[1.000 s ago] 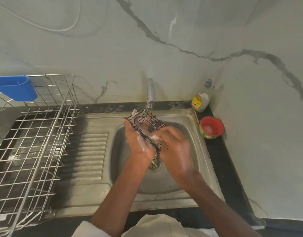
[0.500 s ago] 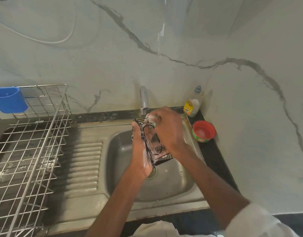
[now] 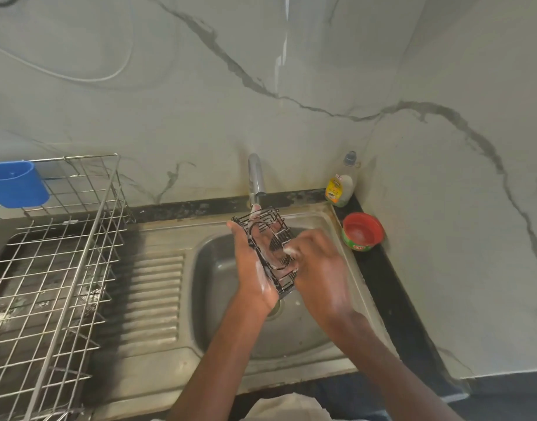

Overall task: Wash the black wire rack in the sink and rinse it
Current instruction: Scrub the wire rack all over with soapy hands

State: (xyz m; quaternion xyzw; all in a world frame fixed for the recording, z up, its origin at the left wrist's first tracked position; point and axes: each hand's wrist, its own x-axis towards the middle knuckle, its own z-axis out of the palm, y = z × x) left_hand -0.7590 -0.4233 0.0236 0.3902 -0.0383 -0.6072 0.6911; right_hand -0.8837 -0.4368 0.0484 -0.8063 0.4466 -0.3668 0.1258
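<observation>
The left hand (image 3: 255, 265) holds the black wire rack (image 3: 268, 247) over the sink (image 3: 218, 299), under the tap (image 3: 256, 180). The soapy right hand (image 3: 319, 268) rubs it, fingers curled on the wires.

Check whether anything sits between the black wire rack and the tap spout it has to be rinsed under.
Nothing visible does. The left hand holds the black wire rack over the sink; its far end lies just below the tap spout.

Glossy black wire rack (image 3: 268, 238), dull brushed-steel sink (image 3: 218, 329), veined marble wall (image 3: 200, 86)
</observation>
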